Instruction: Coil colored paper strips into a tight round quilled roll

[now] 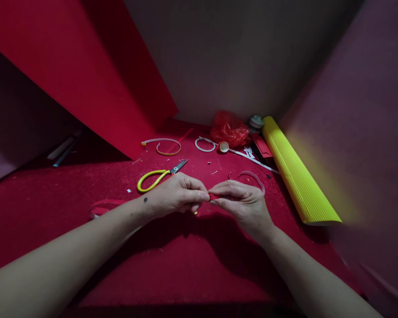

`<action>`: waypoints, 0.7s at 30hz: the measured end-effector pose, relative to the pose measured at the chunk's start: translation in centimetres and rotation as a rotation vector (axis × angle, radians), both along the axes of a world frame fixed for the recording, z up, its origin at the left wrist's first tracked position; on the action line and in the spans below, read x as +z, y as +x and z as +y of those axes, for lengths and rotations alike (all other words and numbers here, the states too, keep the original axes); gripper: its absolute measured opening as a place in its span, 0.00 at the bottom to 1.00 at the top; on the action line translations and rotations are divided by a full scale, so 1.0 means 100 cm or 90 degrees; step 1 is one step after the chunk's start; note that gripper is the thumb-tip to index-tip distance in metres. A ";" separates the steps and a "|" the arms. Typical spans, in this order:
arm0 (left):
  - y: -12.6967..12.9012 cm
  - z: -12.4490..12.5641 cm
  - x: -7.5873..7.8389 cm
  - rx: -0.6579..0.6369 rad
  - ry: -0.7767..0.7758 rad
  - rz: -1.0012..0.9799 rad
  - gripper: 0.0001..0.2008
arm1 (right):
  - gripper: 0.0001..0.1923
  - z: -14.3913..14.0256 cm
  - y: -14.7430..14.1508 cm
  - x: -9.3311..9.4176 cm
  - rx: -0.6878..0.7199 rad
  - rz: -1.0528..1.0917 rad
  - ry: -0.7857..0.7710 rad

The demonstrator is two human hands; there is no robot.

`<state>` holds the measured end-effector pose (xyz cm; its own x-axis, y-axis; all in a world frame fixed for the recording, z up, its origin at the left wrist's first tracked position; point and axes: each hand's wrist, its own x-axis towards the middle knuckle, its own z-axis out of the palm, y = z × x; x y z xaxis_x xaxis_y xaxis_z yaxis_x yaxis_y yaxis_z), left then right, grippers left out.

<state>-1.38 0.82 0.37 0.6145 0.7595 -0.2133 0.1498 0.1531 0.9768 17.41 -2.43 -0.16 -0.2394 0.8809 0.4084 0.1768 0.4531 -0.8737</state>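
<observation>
Between the fingertips of both hands is a small red piece [213,196], mostly covered by the fingers, so its kind does not show. My left hand [189,193] pinches it from the left, thumb against the bent fingers. From the right, my right hand [242,201] pinches the same piece between thumb and fingers. Just behind my left wrist lie scissors [151,179] with yellow handles, blades pointing away to the right. A curled pale strip [255,176] rests on the red cloth beyond my right hand. Another red strip [108,202] lies partly behind my left forearm.
A large red board [86,66] leans at the back left. A yellow corrugated roll [298,176] lies along the right wall. At the back are a red plastic bag [228,130], a jar [256,123], a white strip coil [204,144] and a yellow-edged strip [169,153]. Small scraps dot the cloth.
</observation>
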 end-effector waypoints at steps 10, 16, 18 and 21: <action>0.003 -0.001 -0.005 0.038 0.039 -0.064 0.09 | 0.10 -0.001 -0.004 -0.007 -0.038 0.072 0.031; 0.005 -0.004 -0.008 0.034 0.024 -0.111 0.09 | 0.10 0.000 -0.005 -0.009 -0.023 0.132 -0.011; 0.005 -0.004 -0.009 0.029 0.018 -0.116 0.10 | 0.10 0.000 -0.005 -0.009 0.001 0.164 -0.044; 0.005 -0.005 -0.007 0.009 0.004 -0.106 0.09 | 0.11 0.001 -0.004 -0.009 0.032 0.199 -0.077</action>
<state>-0.90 0.28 -0.33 0.6299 0.7696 -0.1045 -0.0161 0.1474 0.9889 16.96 -2.32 -1.10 -0.1631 0.9180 0.3616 -0.1277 0.3438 -0.9303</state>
